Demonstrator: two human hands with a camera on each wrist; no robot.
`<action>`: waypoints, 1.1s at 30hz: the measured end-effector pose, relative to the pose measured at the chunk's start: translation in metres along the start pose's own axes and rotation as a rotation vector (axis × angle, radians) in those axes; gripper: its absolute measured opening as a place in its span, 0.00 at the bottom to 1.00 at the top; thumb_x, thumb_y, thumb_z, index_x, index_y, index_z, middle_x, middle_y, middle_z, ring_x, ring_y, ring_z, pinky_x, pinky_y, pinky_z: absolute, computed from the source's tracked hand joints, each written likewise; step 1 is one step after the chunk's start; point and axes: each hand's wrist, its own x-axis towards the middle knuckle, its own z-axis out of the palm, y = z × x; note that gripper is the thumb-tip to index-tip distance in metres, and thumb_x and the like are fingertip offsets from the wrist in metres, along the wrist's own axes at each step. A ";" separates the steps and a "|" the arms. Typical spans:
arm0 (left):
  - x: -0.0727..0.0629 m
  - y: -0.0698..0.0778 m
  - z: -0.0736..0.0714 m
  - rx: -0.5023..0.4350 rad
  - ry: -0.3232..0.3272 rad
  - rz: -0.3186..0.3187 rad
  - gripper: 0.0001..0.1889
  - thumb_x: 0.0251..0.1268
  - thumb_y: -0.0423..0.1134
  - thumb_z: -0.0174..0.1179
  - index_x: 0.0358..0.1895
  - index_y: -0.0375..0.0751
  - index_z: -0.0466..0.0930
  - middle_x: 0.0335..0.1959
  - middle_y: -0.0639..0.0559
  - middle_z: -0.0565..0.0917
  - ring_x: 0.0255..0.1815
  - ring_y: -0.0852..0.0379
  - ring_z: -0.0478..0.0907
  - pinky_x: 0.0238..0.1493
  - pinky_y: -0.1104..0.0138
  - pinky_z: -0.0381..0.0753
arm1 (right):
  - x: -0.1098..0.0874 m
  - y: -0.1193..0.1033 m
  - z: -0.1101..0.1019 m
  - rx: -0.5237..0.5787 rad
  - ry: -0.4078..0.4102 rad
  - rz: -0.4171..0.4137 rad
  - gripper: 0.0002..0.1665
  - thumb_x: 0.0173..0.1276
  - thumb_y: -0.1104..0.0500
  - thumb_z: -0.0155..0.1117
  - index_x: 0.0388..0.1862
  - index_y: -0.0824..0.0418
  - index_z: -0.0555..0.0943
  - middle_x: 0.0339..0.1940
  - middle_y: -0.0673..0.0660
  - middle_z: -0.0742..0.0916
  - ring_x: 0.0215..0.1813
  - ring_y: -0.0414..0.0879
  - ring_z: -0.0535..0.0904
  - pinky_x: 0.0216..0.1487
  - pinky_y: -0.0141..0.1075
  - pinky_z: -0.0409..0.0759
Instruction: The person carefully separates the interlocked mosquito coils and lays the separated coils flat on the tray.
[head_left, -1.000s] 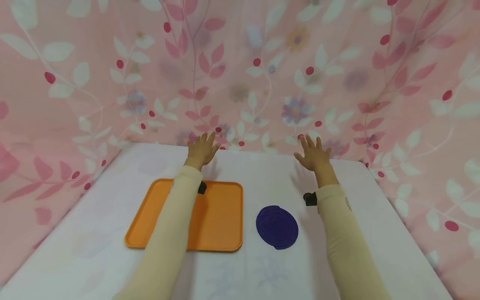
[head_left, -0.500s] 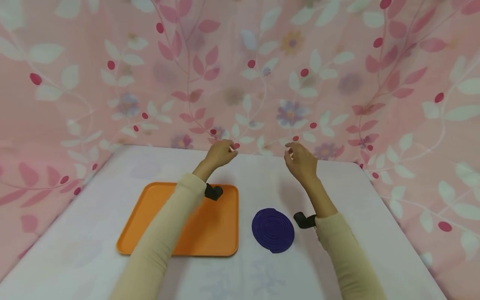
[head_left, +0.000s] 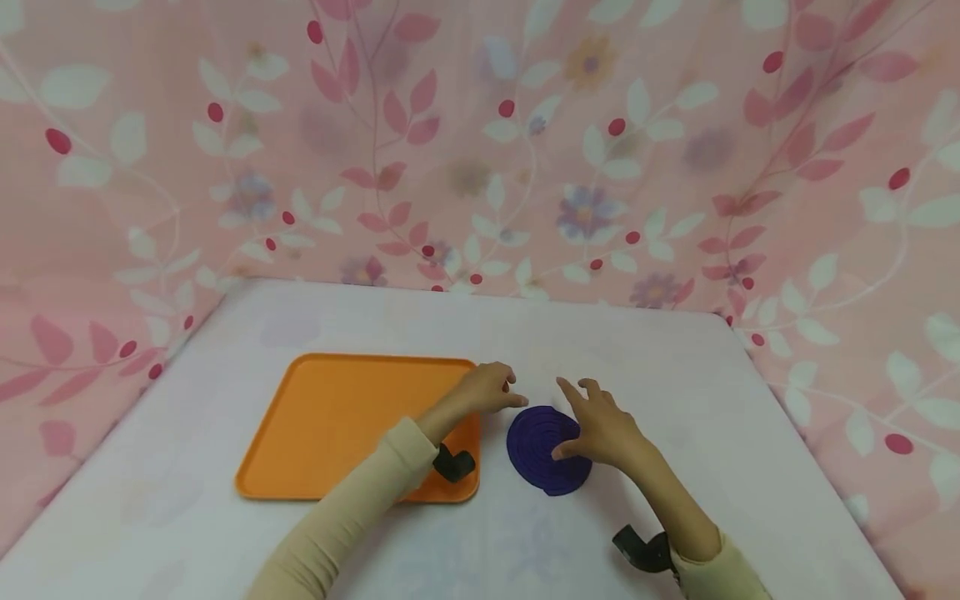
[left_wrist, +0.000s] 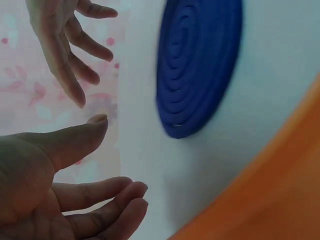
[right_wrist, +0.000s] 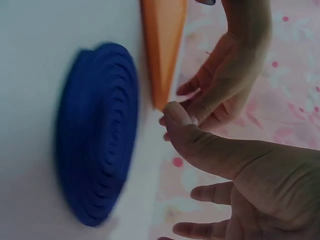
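Note:
A round, dark purple disc (head_left: pixel 534 454) with concentric raised rings and small tabs at its edge lies flat on the table; in both wrist views it looks blue. My right hand (head_left: pixel 606 429) is over the disc's right side, fingers spread and thumb overlapping it in the head view. Just beyond the disc's upper left is my left hand (head_left: pixel 483 389), its fingers loosely bent and thumb out. The right wrist view shows bare space between the disc (right_wrist: pixel 102 135) and my right thumb (right_wrist: pixel 200 142). Neither hand holds anything.
An orange rectangular tray (head_left: pixel 337 417) with a low rim lies left of the disc, partly under my left forearm. White cloth covers the table (head_left: pixel 480 542). Pink floral fabric (head_left: pixel 465 167) hangs at the back and sides. Each wrist carries a small black camera mount (head_left: pixel 453 462).
Both hands have come back from the far edge of the table, down and inward, to the disc. Their spread fingers curled and then loosened again. Tray and disc stay put.

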 end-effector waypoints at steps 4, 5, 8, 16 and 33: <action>0.002 0.000 0.014 0.065 0.005 -0.025 0.23 0.54 0.52 0.63 0.46 0.37 0.77 0.36 0.49 0.81 0.37 0.54 0.77 0.42 0.60 0.70 | -0.005 0.003 0.018 0.025 -0.020 0.020 0.63 0.36 0.46 0.79 0.71 0.58 0.58 0.66 0.70 0.63 0.63 0.68 0.63 0.42 0.65 0.72; 0.002 0.000 0.016 0.075 -0.001 -0.028 0.23 0.54 0.52 0.63 0.46 0.38 0.78 0.36 0.50 0.81 0.37 0.54 0.77 0.42 0.59 0.68 | -0.006 0.003 0.021 0.031 -0.025 0.024 0.63 0.35 0.46 0.79 0.70 0.58 0.58 0.66 0.70 0.63 0.63 0.68 0.63 0.43 0.65 0.72; 0.001 0.001 0.021 0.088 -0.016 -0.040 0.21 0.53 0.52 0.64 0.43 0.39 0.78 0.35 0.51 0.81 0.36 0.55 0.76 0.42 0.59 0.66 | -0.008 0.004 0.028 0.046 -0.031 0.030 0.63 0.34 0.47 0.80 0.70 0.58 0.58 0.67 0.71 0.62 0.64 0.68 0.62 0.44 0.65 0.71; -0.001 0.002 0.029 0.084 0.004 -0.027 0.15 0.50 0.47 0.67 0.34 0.41 0.78 0.27 0.54 0.78 0.30 0.58 0.72 0.36 0.64 0.60 | -0.008 0.006 0.037 0.041 -0.026 0.010 0.62 0.37 0.48 0.79 0.70 0.59 0.58 0.62 0.68 0.69 0.62 0.65 0.65 0.43 0.61 0.74; 0.005 -0.001 0.026 0.010 -0.012 -0.017 0.12 0.49 0.39 0.68 0.36 0.39 0.78 0.28 0.52 0.79 0.29 0.60 0.73 0.31 0.71 0.67 | -0.005 0.008 0.044 0.021 0.031 -0.027 0.63 0.36 0.47 0.79 0.70 0.60 0.57 0.59 0.68 0.71 0.58 0.63 0.68 0.42 0.57 0.76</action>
